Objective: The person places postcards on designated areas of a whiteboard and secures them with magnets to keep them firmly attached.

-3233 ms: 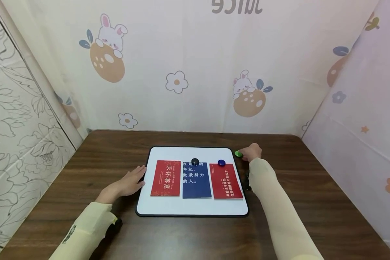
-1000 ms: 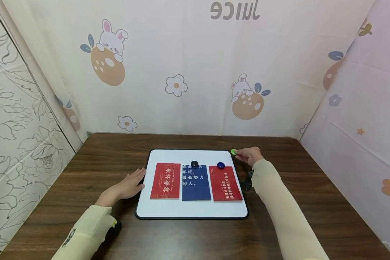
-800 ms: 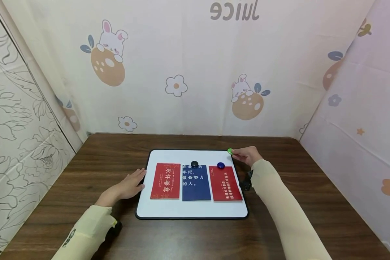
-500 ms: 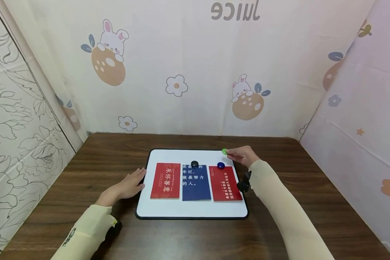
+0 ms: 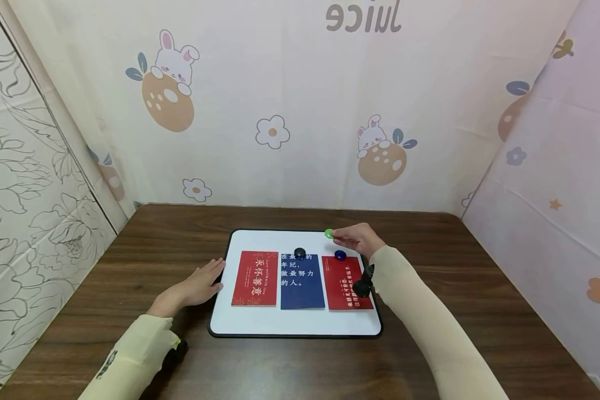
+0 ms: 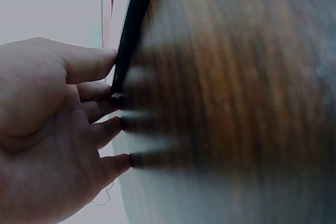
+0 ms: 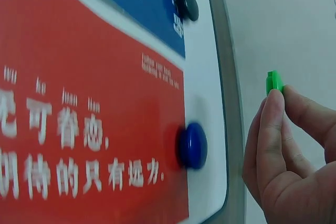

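My right hand (image 5: pixel 361 238) pinches a round green magnet (image 5: pixel 329 234) between thumb and fingers, above the far right part of a whiteboard (image 5: pixel 295 324). In the right wrist view the green magnet (image 7: pixel 273 81) is seen edge-on, apart from the board. My left hand (image 5: pixel 197 284) rests at the board's left edge, fingers straight, fingertips touching the black rim. Three cards lie on the board: a red card (image 5: pixel 255 278) at left, a blue card (image 5: pixel 302 289) in the middle, another red card (image 5: pixel 342 278) at right. A black magnet (image 5: pixel 300 253) sits on the blue card's top edge, a blue magnet (image 5: pixel 340 255) on the right card's.
The whiteboard lies flat on a dark wooden table (image 5: pixel 280 366). Behind the table hangs a pale curtain (image 5: pixel 310 83) printed with rabbits and flowers. A black wrist device (image 5: pixel 364 284) on my right arm overhangs the right red card.
My right hand has lifted the green magnet from beside the board's right edge and carried it leftward over the board. The left hand has stayed in place.
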The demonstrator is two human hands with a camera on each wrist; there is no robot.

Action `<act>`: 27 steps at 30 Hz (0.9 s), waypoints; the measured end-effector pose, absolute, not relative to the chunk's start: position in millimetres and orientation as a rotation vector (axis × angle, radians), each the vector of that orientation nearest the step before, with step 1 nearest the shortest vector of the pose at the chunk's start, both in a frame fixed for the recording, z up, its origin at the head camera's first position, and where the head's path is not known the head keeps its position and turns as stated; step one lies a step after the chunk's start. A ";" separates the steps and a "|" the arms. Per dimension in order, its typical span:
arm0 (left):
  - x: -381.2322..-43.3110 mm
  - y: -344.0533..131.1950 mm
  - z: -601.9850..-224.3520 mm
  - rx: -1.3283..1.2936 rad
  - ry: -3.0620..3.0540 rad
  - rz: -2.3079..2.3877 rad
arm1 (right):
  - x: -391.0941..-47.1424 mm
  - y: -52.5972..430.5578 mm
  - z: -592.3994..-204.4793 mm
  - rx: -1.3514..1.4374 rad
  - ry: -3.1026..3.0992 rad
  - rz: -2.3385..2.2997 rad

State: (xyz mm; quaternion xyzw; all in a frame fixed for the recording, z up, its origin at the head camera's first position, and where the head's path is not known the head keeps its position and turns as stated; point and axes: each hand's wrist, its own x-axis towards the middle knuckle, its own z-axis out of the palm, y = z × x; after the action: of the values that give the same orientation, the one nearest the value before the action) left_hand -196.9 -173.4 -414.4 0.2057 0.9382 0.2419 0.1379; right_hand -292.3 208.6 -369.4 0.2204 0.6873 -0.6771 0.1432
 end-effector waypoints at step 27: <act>-198.6 -175.3 -416.7 0.604 2.710 0.697 | -291.5 141.2 -367.2 0.535 1.988 -1.915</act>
State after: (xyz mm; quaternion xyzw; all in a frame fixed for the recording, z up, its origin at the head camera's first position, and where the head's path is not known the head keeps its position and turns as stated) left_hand -198.6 -175.3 -416.7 0.2089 0.9375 0.2410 0.1393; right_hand -291.5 141.2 -367.2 0.1878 0.6976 -0.6717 0.1642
